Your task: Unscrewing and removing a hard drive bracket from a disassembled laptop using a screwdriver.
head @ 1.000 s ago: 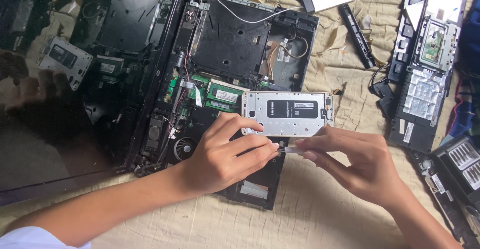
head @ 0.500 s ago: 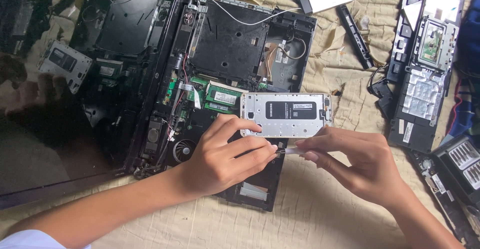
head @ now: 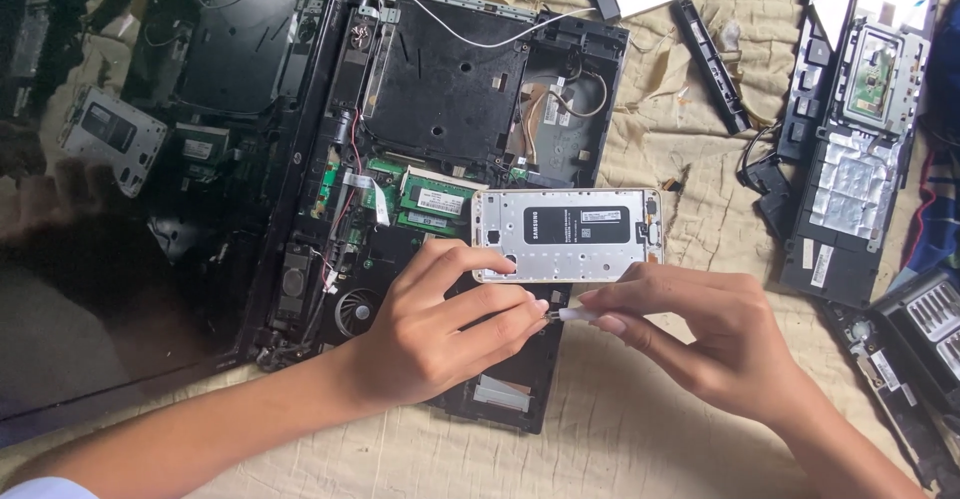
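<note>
- Fingers (head: pixel 500 311) of the left hand (head: pixel 440 329) curl partly closed: the forefinger tip presses the lower edge of a flat silver phone frame with a black label on its back (head: pixel 566 236), and the thumb side meets the right hand's tool.
- Fingers (head: pixel 640 304) of the right hand (head: pixel 710 344) are pinched shut on a thin white-tipped tool (head: pixel 572 314), whose tip points left, touching the left fingertips just below the frame.
- Phone frame lies level, long side across, above both hands, resting over the right part of an opened black laptop base (head: pixel 450 89).
- Laptop base shows green memory boards (head: pixel 435 202), a round fan (head: pixel 355 311) and a white cable (head: pixel 480 37).
- Dark glossy screen panel (head: pixel 120 259) lies to the left, mirroring the parts.
- Black keyboard-side cover with silver foil patch (head: pixel 850 179) lies well apart on the right.
- Everything sits on a beige quilted cloth (head: pixel 640 439).
</note>
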